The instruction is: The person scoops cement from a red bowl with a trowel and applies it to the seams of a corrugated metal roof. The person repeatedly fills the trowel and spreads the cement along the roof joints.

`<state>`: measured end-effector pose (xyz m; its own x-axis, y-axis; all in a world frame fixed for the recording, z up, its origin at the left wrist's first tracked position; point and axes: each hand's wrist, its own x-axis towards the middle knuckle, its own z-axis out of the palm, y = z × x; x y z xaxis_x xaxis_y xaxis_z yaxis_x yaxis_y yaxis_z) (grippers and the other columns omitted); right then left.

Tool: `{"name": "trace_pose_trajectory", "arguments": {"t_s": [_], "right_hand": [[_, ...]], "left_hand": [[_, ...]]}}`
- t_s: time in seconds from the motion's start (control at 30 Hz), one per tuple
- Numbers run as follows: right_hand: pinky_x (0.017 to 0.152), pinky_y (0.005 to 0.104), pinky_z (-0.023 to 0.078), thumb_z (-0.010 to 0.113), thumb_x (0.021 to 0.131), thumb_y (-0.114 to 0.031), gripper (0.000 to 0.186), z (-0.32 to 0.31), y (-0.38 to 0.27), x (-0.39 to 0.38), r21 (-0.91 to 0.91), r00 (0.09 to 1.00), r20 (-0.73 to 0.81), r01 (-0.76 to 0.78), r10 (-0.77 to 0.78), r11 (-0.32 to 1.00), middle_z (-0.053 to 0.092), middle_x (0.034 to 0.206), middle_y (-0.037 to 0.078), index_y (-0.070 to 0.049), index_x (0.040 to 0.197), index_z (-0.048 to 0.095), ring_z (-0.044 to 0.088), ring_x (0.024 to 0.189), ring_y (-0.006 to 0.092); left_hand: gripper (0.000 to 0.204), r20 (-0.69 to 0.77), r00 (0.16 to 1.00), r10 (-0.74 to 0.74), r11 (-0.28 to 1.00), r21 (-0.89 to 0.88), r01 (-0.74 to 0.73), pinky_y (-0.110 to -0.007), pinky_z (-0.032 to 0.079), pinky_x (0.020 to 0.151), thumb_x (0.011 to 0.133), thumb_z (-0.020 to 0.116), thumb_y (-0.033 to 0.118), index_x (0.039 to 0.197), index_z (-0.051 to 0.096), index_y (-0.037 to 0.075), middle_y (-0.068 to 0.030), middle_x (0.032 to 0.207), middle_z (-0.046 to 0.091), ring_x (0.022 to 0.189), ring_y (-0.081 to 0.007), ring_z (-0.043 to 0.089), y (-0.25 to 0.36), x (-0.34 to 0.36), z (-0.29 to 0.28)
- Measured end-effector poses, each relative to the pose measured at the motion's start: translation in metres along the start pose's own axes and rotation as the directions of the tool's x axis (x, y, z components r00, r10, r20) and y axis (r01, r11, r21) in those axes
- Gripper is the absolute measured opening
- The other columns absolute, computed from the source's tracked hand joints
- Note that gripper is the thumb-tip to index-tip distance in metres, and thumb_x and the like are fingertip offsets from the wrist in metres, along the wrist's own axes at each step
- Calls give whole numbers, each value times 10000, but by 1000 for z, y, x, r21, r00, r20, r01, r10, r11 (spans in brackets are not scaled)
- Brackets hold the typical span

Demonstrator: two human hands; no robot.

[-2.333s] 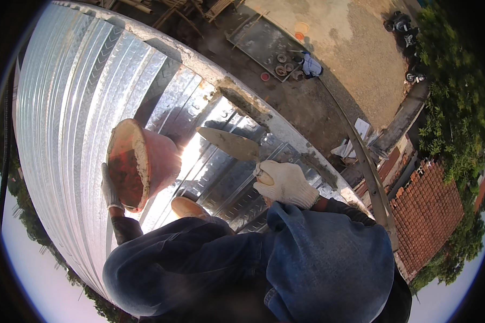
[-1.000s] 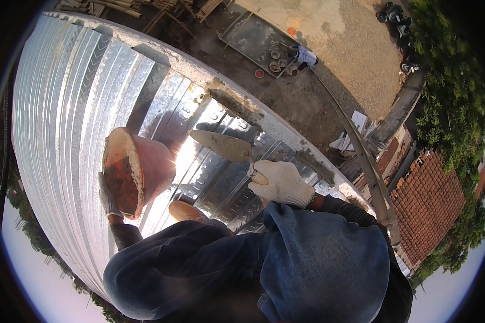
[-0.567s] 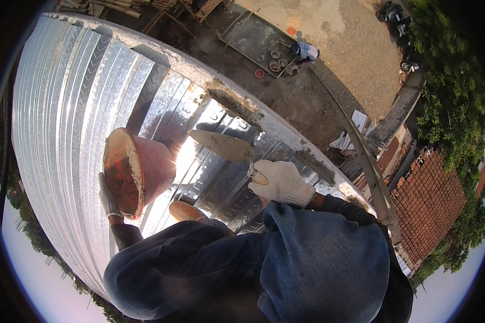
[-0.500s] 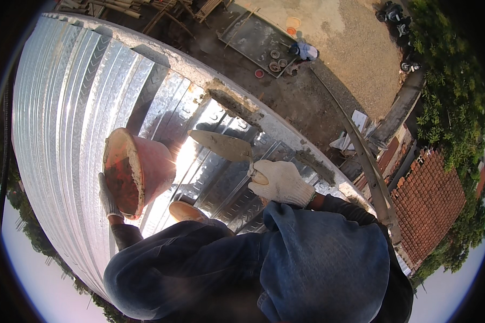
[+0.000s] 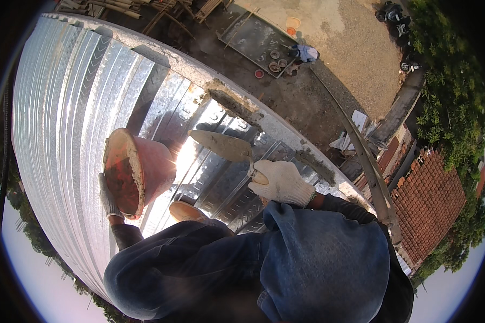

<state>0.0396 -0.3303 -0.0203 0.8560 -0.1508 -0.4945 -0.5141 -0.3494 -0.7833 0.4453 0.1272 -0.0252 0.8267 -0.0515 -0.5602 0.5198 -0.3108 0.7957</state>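
My right hand [image 5: 279,182], in a white knitted glove, is wrapped round the handle of a pointed trowel [image 5: 221,145]. The trowel's blade is coated with grey mortar and points left over the metal sheeting. To the left, a reddish bucket [image 5: 157,167] is tipped on its side, its mouth facing left and its rim crusted with dried mortar. My left hand [image 5: 108,198], gloved too, holds the bucket at its rim; part of its grip is hidden. Beneath both lies shiny ribbed metal decking [image 5: 81,107].
A concrete edge [image 5: 194,69] with wet mortar patches [image 5: 234,103] borders the decking, with a drop beyond. Far below, a person [image 5: 306,52] bends beside a mixing tray [image 5: 248,40] with several buckets. A long pole [image 5: 355,134] slants up at right, near a tiled roof [image 5: 431,199].
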Motion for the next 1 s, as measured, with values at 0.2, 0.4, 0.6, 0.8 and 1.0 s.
{"name": "trace_pose_trajectory", "arguments": {"t_s": [0.2, 0.4, 0.6, 0.8, 1.0], "right_hand": [[899, 484, 618, 720, 979, -426, 407, 0, 2, -1, 0, 1000, 0, -5, 5, 1000, 787, 1108, 151, -93, 1212, 740, 778, 1002, 387], [904, 486, 616, 720, 982, -423, 402, -1, 1, 0, -13, 1000, 2, 2, -2, 1000, 788, 1111, 149, -93, 1211, 740, 776, 1012, 387], [894, 480, 616, 722, 984, -426, 400, -2, 0, 0, -2, 1000, 13, -8, 8, 1000, 787, 1111, 144, -94, 1207, 740, 776, 1000, 387], [887, 474, 618, 720, 985, -430, 405, 0, 2, 1, -20, 1000, 17, -4, 4, 1000, 782, 1115, 148, -90, 1204, 737, 778, 993, 383], [885, 471, 620, 719, 985, -432, 409, 1, 3, -1, -3, 1000, -8, 8, -8, 1000, 781, 1122, 148, -85, 1201, 737, 777, 994, 383]], "left_hand": [[699, -34, 999, -29, 1000, -6, 29, -400, 571, 1109, 1136, 605, 551, 1549, 624, -13, -120, 1476, 696, 1267, -260, 702, 2, -4, 8], [703, -61, 996, -62, 998, -27, 61, -396, 562, 1120, 1140, 599, 551, 1559, 613, -12, -124, 1493, 684, 1281, -262, 693, 8, -10, 15], [712, -33, 999, -39, 999, -11, 39, -398, 533, 1156, 1153, 576, 548, 1590, 578, -15, -122, 1531, 653, 1328, -260, 662, 4, -5, 7], [714, -27, 999, -46, 999, -18, 46, -396, 532, 1158, 1155, 575, 545, 1603, 563, -11, -120, 1548, 637, 1349, -252, 646, -5, 8, -11], [729, -26, 998, -64, 998, 6, 64, -399, 533, 1159, 1147, 586, 556, 1606, 561, -9, -118, 1543, 636, 1348, -254, 645, -2, 7, -5]]}}
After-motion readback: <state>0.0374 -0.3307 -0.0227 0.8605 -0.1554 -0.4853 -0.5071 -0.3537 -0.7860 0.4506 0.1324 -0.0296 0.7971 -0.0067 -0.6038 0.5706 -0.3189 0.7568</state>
